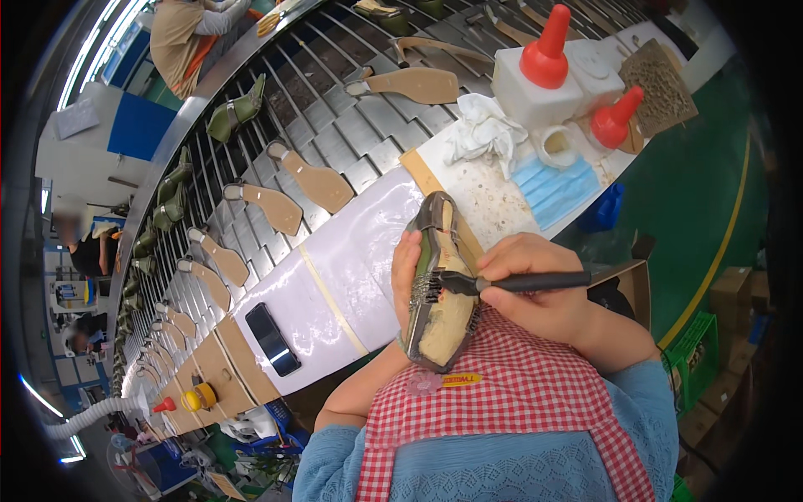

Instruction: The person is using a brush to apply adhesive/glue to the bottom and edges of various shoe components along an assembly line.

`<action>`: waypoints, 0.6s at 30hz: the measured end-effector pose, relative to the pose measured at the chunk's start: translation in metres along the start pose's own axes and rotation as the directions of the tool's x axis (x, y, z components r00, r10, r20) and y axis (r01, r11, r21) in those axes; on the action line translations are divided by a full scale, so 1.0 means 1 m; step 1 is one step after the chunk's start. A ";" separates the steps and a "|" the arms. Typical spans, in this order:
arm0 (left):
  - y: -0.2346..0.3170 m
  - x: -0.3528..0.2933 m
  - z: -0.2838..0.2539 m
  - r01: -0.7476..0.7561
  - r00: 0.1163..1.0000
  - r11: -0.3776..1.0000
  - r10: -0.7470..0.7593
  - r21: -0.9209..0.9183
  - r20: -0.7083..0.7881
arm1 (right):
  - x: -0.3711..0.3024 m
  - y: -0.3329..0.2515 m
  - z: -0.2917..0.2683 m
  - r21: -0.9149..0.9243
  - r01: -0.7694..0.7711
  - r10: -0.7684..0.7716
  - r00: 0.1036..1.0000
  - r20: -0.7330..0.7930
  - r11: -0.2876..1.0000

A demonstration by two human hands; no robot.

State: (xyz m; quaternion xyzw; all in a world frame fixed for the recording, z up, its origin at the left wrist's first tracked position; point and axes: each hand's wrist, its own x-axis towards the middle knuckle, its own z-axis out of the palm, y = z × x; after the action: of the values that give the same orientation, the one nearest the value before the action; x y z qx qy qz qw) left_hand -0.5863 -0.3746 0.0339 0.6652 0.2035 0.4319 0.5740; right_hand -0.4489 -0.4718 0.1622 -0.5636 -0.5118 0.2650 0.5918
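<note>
My left hand (405, 276) grips a shoe upper (442, 333) stretched on a last, its underside turned up and its length running away from me. Green and dark brown material wraps the sides, and a pale cream area shows along the bottom. Between the fingers and thumb of my right hand (535, 305) is a black-handled brush (548, 281), held almost level. Its dark bristles touch the left edge of the underside, around the middle of the shoe. The shoe hides part of my left hand's fingers.
A slatted conveyor (368, 142) curves past the bench, carrying tan soles (314, 180) and green shoes (237, 115). On the bench lie a phone (273, 339), a white cloth (485, 134) and a blue mask (554, 188). Red-nozzled white bottles (535, 88) stand at the far right.
</note>
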 end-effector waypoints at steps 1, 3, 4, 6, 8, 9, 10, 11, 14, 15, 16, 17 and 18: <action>0.001 -0.001 0.000 0.000 1.000 1.000 0.000 0.001 -0.001 | 0.001 -0.001 0.000 -0.149 0.100 -0.105 0.994 -0.025 0.984; 0.003 -0.004 -0.001 0.187 0.971 0.953 -0.217 -0.238 -0.105 | 0.002 -0.008 0.003 -0.118 0.125 -0.120 0.992 0.046 0.985; 0.013 0.003 -0.002 0.186 0.971 0.953 -0.216 -0.239 -0.104 | 0.003 -0.010 0.002 -0.091 0.145 -0.135 0.985 0.112 0.985; 0.036 0.022 -0.015 -0.110 0.993 0.924 0.085 0.366 0.085 | 0.003 -0.009 -0.002 -0.013 0.102 -0.100 0.988 0.120 0.995; -0.023 0.022 -0.055 0.131 0.968 0.964 -0.175 0.234 0.179 | 0.005 -0.015 0.000 0.480 -0.156 0.216 0.974 -0.072 0.863; -0.001 0.035 -0.065 0.208 0.955 0.977 -0.214 0.049 0.204 | 0.005 -0.009 -0.009 0.563 -0.127 0.242 0.961 -0.134 0.817; 0.027 0.045 -0.077 0.277 0.944 0.952 -0.246 -0.127 0.221 | 0.008 -0.006 -0.014 0.565 -0.081 0.218 0.959 -0.180 0.821; 0.032 0.054 -0.086 0.325 0.933 0.910 -0.263 -0.256 0.247 | 0.010 -0.007 -0.017 0.638 -0.130 0.289 0.945 -0.152 0.759; 0.033 0.072 -0.092 0.446 0.891 0.781 -0.338 -0.438 0.304 | 0.019 -0.009 -0.015 0.770 -0.201 0.392 0.918 -0.069 0.605; 0.036 0.073 -0.093 0.514 0.843 0.762 -0.364 -0.395 0.395 | 0.020 -0.008 -0.014 0.828 -0.227 0.437 0.899 -0.025 0.513; 0.039 0.075 -0.092 0.578 0.785 0.740 -0.388 -0.345 0.482 | 0.022 -0.007 -0.012 0.827 -0.224 0.436 0.900 -0.028 0.516; 0.044 0.074 -0.092 0.594 0.749 0.744 -0.374 -0.306 0.546 | 0.025 -0.007 -0.007 0.805 -0.252 0.445 0.895 -0.017 0.538; 0.046 0.073 -0.088 0.601 0.742 0.738 -0.373 -0.306 0.557 | 0.025 -0.006 -0.003 0.781 -0.278 0.461 0.887 -0.014 0.559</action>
State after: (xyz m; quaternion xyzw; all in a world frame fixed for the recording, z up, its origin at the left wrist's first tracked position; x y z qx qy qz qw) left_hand -0.6281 -0.2792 0.0995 0.5089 0.1233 0.1260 0.8426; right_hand -0.4392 -0.4519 0.1756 -0.3822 -0.1537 0.5104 0.7548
